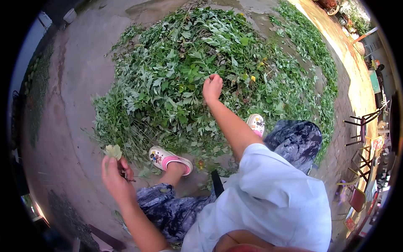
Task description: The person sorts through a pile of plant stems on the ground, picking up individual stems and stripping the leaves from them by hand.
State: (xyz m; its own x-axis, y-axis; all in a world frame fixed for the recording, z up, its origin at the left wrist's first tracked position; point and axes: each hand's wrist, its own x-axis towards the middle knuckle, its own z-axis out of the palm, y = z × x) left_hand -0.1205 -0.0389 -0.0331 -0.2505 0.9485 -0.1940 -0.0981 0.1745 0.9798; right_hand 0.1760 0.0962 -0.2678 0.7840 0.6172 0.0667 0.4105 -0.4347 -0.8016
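Note:
A big heap of cut green leafy stems (168,80) lies on the ground in front of me. My right hand (213,88) reaches over the middle of the heap with its fingers curled together; what they grip, if anything, is too small to tell. Off the heap's lower left side, my left hand (117,176) is closed on a pale yellow-green leaf (113,152), which sticks up past the fingertips. Some dark bits show between the fingers of that hand. A few yellow leaves (253,78) lie among the green ones near my right hand.
My feet, in white and pink clogs (168,160), are at the heap's near edge. A strip of more greens (319,63) runs along the right. Folding chairs (362,124) stand at the far right. A white bucket (70,16) is at the upper left on the concrete ground (79,96).

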